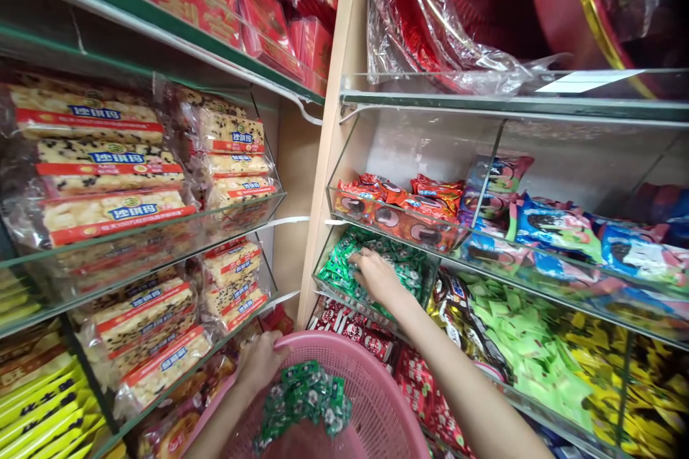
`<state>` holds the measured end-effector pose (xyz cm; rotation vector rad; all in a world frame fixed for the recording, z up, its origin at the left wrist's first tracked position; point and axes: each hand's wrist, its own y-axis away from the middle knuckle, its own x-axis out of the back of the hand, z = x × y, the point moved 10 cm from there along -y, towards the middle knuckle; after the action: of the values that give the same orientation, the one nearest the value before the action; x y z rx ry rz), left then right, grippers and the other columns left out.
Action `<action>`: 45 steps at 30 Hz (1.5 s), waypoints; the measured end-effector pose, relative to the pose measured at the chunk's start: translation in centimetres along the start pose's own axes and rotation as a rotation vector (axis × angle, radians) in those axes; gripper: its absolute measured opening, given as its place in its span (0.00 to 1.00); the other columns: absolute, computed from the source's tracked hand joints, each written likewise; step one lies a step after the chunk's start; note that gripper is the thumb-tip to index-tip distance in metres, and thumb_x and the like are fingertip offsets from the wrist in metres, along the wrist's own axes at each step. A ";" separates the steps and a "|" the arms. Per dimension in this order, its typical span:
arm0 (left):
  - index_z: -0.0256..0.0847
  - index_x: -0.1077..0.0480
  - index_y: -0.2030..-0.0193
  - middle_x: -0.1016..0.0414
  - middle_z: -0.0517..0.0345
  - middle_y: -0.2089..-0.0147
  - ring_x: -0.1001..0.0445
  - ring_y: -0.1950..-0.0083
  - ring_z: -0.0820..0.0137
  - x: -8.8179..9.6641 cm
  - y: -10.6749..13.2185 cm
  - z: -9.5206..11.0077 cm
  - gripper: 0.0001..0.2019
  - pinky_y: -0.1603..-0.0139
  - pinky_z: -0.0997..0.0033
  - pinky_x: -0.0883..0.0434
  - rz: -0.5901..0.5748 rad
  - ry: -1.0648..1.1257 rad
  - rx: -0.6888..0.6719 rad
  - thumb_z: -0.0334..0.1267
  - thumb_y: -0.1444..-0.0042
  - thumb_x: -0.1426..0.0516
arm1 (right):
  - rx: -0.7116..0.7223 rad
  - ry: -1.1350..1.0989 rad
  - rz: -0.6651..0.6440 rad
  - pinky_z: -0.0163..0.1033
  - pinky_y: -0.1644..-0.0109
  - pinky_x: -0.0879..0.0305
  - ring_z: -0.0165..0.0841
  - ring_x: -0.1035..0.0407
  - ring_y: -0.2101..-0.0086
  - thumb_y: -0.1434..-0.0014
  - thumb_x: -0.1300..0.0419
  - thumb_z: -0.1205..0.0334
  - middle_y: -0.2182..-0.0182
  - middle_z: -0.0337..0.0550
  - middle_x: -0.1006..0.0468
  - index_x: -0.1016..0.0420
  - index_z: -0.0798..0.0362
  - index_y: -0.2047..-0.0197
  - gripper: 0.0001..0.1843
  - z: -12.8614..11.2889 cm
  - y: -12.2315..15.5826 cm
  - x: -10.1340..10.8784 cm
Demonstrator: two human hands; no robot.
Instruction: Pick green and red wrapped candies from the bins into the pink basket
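Observation:
A pink plastic basket [371, 380] is at the bottom centre, with my left hand [261, 362] closed round its left rim. Inside it lies a heap of small green-wrapped candies [306, 398]. My right hand [377, 276] reaches over the basket into a clear shelf bin [352, 294] of the same green candies [336, 258]. Its fingers are bent down and closed among them; the tips are partly hidden by the candies.
Packaged puffed-grain bars [113, 111] fill the shelves on the left. Red packets [430, 190] and blue packets [560, 226] sit above the green bin. Light-green candies [538, 344] lie to its right. A wooden post [323, 179] and glass shelf edges [511, 104] border the bins.

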<state>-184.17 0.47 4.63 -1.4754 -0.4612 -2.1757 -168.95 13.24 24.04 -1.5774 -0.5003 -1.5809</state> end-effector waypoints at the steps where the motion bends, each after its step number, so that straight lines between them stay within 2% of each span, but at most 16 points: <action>1: 0.44 0.31 0.69 0.22 0.54 0.63 0.25 0.57 0.62 0.0 0.0 0.0 0.11 0.65 0.72 0.37 -0.001 -0.003 -0.003 0.46 0.47 0.49 | -0.003 -0.007 0.010 0.35 0.60 0.43 0.35 0.35 0.57 0.44 0.50 0.69 0.58 0.47 0.31 0.33 0.52 0.54 0.14 0.1 0.1 0.1; 7: 0.44 0.31 0.69 0.22 0.55 0.64 0.25 0.58 0.64 0.0 0.1 0.3 0.11 0.66 0.74 0.38 0.008 -0.021 -0.016 0.46 0.46 0.50 | -0.040 -0.076 0.111 0.35 0.65 0.44 0.34 0.34 0.61 0.44 0.50 0.68 0.59 0.45 0.30 0.37 0.51 0.53 0.14 1.0 0.8 1.1; 11: 0.44 0.31 0.71 0.23 0.56 0.66 0.25 0.59 0.63 0.4 0.1 0.4 0.12 0.68 0.74 0.39 0.015 -0.019 -0.022 0.47 0.47 0.50 | -0.050 -0.216 0.210 0.35 0.65 0.44 0.32 0.34 0.64 0.43 0.52 0.68 0.60 0.44 0.30 0.37 0.51 0.53 0.14 1.4 1.6 2.7; 14: 0.45 0.31 0.70 0.23 0.56 0.67 0.25 0.61 0.63 0.6 0.1 0.3 0.12 0.68 0.74 0.39 0.004 -0.023 -0.002 0.47 0.48 0.50 | 0.039 -0.437 0.302 0.35 0.63 0.42 0.30 0.35 0.67 0.43 0.52 0.68 0.61 0.43 0.30 0.36 0.51 0.54 0.13 0.3 3.5 4.5; 16: 0.45 0.30 0.69 0.23 0.56 0.67 0.25 0.61 0.63 0.8 0.2 0.3 0.12 0.68 0.74 0.39 0.000 -0.022 0.001 0.48 0.48 0.50 | 0.147 -0.608 0.301 0.34 0.64 0.42 0.29 0.36 0.69 0.43 0.51 0.68 0.63 0.41 0.30 0.36 0.51 0.55 0.13 -1.5 5.1 4.8; 19: 0.45 0.30 0.69 0.23 0.56 0.66 0.25 0.61 0.64 1.0 0.2 0.2 0.13 0.68 0.74 0.40 0.018 -0.025 -0.005 0.50 0.48 0.50 | 0.262 -0.788 0.169 0.33 0.66 0.43 0.28 0.38 0.71 0.45 0.50 0.69 0.67 0.38 0.31 0.35 0.51 0.55 0.13 -4.4 7.4 2.4; 22: 0.45 0.30 0.69 0.23 0.56 0.66 0.26 0.62 0.64 1.0 0.2 0.1 0.14 0.69 0.75 0.41 0.018 -0.029 -0.011 0.50 0.47 0.50 | 0.267 -0.816 -0.023 0.32 0.67 0.44 0.28 0.38 0.70 0.48 0.49 0.72 0.70 0.37 0.31 0.33 0.51 0.58 0.14 -6.4 8.9 -3.1; 26: 0.46 0.30 0.68 0.23 0.57 0.66 0.26 0.62 0.64 0.8 0.1 -0.1 0.14 0.70 0.74 0.42 0.015 -0.024 -0.002 0.51 0.48 0.50 | 0.214 -0.741 -0.260 0.32 0.66 0.44 0.29 0.37 0.69 0.52 0.48 0.73 0.70 0.37 0.28 0.31 0.52 0.60 0.16 -7.1 10.1 -10.7; 29: 0.46 0.30 0.68 0.23 0.57 0.66 0.25 0.62 0.64 0.8 0.0 -0.2 0.13 0.70 0.74 0.42 0.015 -0.013 0.000 0.50 0.48 0.50 | 0.174 -0.632 -0.365 0.33 0.64 0.43 0.31 0.35 0.66 0.54 0.47 0.73 0.68 0.39 0.26 0.30 0.53 0.61 0.16 -6.8 10.6 -13.8; 31: 0.46 0.30 0.69 0.23 0.57 0.67 0.25 0.62 0.64 0.9 0.0 -0.2 0.13 0.71 0.74 0.42 0.017 -0.007 0.003 0.50 0.48 0.50 | 0.146 -0.537 -0.401 0.33 0.64 0.42 0.33 0.34 0.64 0.54 0.48 0.75 0.67 0.41 0.26 0.30 0.54 0.62 0.16 -6.6 10.9 -14.6; 34: 0.46 0.30 0.70 0.23 0.57 0.67 0.26 0.62 0.63 0.9 0.1 -0.2 0.15 0.71 0.74 0.42 0.017 -0.011 0.007 0.52 0.49 0.50 | 0.144 -0.354 -0.400 0.36 0.62 0.40 0.36 0.32 0.63 0.52 0.51 0.77 0.64 0.47 0.25 0.32 0.56 0.58 0.18 -7.2 10.9 -14.8; 39: 0.47 0.30 0.68 0.23 0.56 0.64 0.25 0.61 0.62 0.9 0.2 -0.3 0.15 0.70 0.73 0.41 0.015 -0.017 0.019 0.52 0.48 0.51 | 0.196 -0.036 -0.357 0.41 0.66 0.35 0.40 0.29 0.64 0.48 0.53 0.80 0.62 0.51 0.26 0.36 0.57 0.51 0.21 -9.9 11.1 -15.5; 42: 0.46 0.31 0.69 0.23 0.56 0.65 0.25 0.61 0.62 0.7 0.1 -0.4 0.14 0.70 0.73 0.41 0.014 -0.025 0.012 0.51 0.48 0.51 | 0.233 -0.003 -0.388 0.39 0.68 0.34 0.38 0.28 0.65 0.46 0.51 0.77 0.61 0.51 0.26 0.36 0.56 0.51 0.19 -11.5 11.6 -16.4; 45: 0.47 0.31 0.69 0.23 0.57 0.66 0.25 0.61 0.62 0.7 -0.1 -0.4 0.13 0.69 0.74 0.40 0.021 -0.028 0.007 0.51 0.48 0.50 | 0.205 -0.046 -0.420 0.39 0.65 0.34 0.39 0.28 0.64 0.46 0.44 0.68 0.62 0.51 0.25 0.37 0.56 0.50 0.18 -11.2 11.6 -15.1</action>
<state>-184.78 0.15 5.15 -1.5023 -0.4603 -2.1372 -168.98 2.01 4.99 -1.4146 -1.0395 -1.7342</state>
